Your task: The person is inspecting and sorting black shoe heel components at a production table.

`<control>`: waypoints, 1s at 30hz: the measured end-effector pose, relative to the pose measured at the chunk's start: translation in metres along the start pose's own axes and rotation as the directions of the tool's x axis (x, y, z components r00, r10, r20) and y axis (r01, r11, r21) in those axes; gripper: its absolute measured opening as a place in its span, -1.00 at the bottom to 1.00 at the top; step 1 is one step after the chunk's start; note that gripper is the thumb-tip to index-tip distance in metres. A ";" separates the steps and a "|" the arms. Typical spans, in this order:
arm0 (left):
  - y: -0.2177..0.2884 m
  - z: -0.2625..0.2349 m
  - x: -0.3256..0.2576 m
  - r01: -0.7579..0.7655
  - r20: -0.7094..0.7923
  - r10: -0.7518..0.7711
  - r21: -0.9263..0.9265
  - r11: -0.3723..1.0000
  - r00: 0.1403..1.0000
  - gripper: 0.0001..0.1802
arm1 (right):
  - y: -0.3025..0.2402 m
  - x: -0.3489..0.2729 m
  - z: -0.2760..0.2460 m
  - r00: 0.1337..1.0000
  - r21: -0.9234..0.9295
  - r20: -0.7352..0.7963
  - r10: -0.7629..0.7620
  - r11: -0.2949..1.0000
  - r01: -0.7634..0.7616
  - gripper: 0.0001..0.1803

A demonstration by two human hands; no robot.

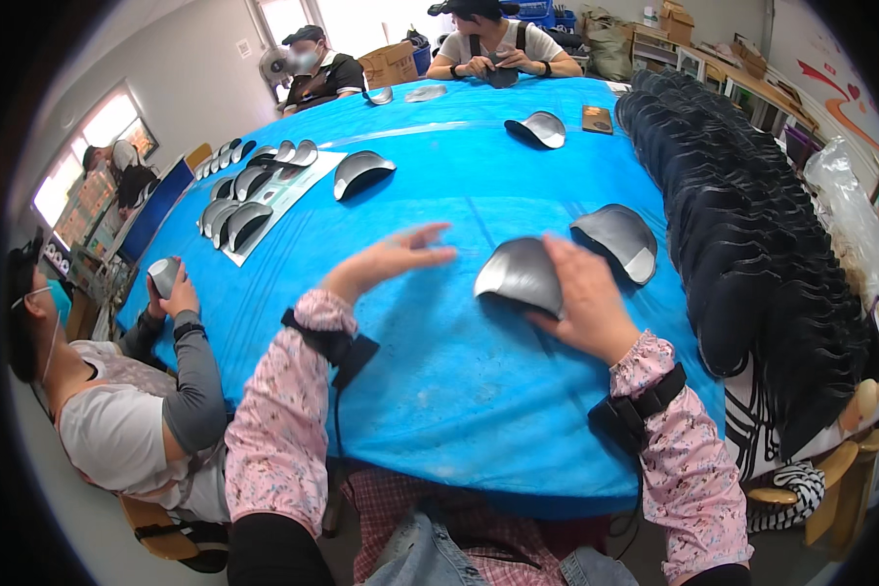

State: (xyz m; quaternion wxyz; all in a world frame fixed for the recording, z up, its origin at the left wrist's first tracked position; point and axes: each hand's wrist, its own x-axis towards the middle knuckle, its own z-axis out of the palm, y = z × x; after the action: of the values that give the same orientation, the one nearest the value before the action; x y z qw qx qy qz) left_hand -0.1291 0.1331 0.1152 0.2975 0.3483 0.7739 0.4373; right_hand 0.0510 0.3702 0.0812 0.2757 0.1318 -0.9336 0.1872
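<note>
My right hand (591, 301) grips the edge of a curved, silvery-grey cup-shaped piece (520, 270), its thumb at the lower rim and its fingers along the right side. The piece is close above the blue-covered table (400, 391). My left hand (393, 259) hovers to the left of it, apart from it, with fingers stretched out and nothing in them. Just beyond my right hand lies another curved grey piece (617, 239). A similar piece (363, 174) rests farther off, ahead of my left hand.
A long heap of overlapping black curved pieces (728, 205) lines the table's right side. Several grey pieces stand in rows on a printed sheet (288, 200) at the left. A co-worker (132, 410) sits at my left holding a piece; two other people sit across the table.
</note>
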 end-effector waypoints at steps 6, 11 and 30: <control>-0.073 -0.079 0.040 0.435 -0.593 0.222 0.752 0.495 0.774 -0.44 | -0.038 0.007 0.001 0.936 0.044 0.019 -0.350 0.936 0.349 -0.26; -0.087 -0.106 0.050 0.623 -0.717 0.188 0.683 0.380 0.672 -0.52 | -0.038 0.001 0.011 0.925 0.093 0.326 -0.194 0.981 0.172 -0.31; -0.077 -0.112 0.074 0.673 -0.781 0.134 0.599 0.433 0.609 -0.57 | -0.008 -0.005 0.026 0.997 -0.174 -0.076 -0.020 0.985 0.006 -0.25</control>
State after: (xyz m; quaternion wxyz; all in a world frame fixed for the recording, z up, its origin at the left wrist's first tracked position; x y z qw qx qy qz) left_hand -0.2791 0.1109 0.0849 -0.1856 0.0917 0.9780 0.0246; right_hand 0.0455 0.3524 0.0602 0.3231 0.1061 -0.9341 0.1085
